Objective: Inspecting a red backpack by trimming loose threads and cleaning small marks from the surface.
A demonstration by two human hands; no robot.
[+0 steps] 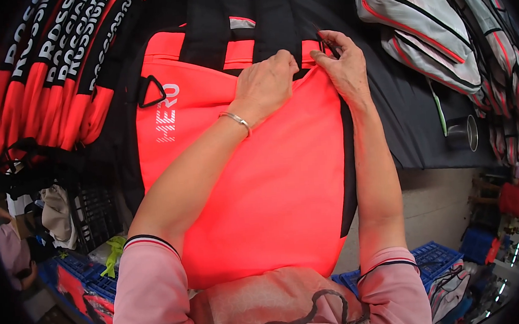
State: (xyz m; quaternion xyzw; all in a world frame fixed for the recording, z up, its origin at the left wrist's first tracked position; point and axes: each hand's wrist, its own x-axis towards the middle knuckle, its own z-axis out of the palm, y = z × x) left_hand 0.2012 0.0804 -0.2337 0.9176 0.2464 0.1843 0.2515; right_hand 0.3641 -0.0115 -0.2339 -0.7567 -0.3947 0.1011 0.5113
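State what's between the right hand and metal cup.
Head view: from the right hand, black cloth, then a thin green strip near the metal cup.

Bag-making workshop: stacked orange-black pieces point(81, 108), piled grey bags point(414, 0), blue crates point(433, 257).

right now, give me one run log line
left hand: closed on coral bag, top edge; right hand: at bag's upper right corner; bag: across black-covered table; metal cup: on table, right
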